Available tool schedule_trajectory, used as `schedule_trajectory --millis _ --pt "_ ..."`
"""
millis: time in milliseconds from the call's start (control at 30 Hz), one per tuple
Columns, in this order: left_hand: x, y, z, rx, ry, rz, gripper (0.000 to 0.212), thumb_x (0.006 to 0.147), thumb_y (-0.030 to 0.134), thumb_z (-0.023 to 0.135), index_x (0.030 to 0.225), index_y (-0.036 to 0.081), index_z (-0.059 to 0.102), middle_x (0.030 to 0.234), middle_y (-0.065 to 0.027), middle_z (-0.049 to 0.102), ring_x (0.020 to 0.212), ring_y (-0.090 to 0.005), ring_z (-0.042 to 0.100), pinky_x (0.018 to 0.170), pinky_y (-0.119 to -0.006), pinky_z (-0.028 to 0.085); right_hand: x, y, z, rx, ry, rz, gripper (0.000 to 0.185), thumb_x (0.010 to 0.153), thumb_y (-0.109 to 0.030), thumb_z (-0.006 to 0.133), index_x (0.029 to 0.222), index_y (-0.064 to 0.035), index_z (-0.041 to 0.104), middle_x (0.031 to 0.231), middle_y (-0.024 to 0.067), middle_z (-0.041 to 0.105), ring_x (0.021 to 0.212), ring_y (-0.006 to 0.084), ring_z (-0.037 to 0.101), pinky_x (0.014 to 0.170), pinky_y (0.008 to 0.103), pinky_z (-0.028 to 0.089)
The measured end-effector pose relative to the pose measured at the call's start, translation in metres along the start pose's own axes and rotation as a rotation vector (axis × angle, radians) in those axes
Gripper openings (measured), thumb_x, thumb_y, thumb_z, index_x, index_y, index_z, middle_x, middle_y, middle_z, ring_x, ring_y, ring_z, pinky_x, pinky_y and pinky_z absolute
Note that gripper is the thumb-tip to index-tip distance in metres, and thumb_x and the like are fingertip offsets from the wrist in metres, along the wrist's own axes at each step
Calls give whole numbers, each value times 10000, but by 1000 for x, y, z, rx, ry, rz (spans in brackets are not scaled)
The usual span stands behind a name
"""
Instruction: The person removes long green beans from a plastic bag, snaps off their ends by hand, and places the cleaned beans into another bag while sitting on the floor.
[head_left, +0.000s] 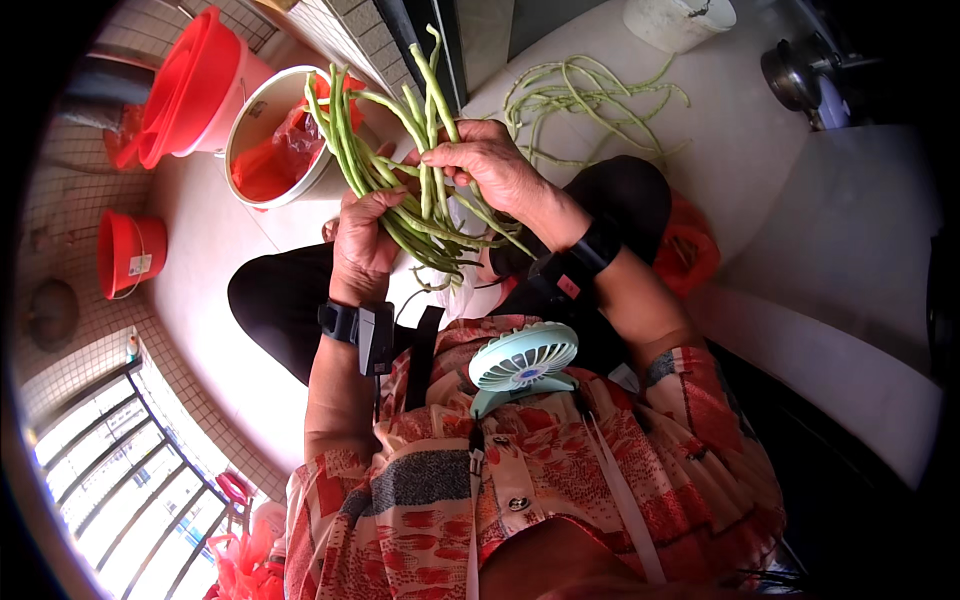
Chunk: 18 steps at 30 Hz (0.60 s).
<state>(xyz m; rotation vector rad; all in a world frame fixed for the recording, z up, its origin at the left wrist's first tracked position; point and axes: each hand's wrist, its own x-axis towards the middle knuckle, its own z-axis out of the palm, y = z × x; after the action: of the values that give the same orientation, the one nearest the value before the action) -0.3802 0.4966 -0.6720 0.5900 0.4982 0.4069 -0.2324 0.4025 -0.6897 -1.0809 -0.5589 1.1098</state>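
Green yardlong beans fill both of my hands, raised over my lap. My left hand (367, 232) is closed around a thick bunch of yardlong beans (352, 154), whose upper ends fan out toward the white bucket. Several more stalks (433, 97) are pinched upright between the thumb and fingers of my right hand (487, 161). Thin bean tips hang down between my wrists, crossing one another. On the floor beyond my right hand lies a loose tangle of long beans (589, 97), apart from those I hold.
A white bucket (296, 191) holding red plastic bags stands ahead on the left, beside a red basin (180, 90) on another bucket. A small red bucket (131, 253) sits farther left. A red plastic bag (686, 251) lies by my right knee. A mint-green fan (523, 360) hangs at my chest.
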Motion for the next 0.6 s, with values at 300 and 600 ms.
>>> schedule_trajectory --millis 300,600 --pt "13 -10 -4 101 117 -55 323 751 -113 534 1069 -58 541 951 -149 609 830 -245 622 773 -339 527 -9 -15 10 -330 165 -53 285 711 -152 719 882 32 584 765 52 630 675 115 577 612 255 473" --pt "4 -36 31 333 191 -20 292 798 -25 583 1088 -54 561 1004 -114 609 895 -209 603 813 -320 494 -12 4 -18 -706 190 -90 356 671 -244 701 848 33 564 711 161 589 642 258 593 597 348 458"
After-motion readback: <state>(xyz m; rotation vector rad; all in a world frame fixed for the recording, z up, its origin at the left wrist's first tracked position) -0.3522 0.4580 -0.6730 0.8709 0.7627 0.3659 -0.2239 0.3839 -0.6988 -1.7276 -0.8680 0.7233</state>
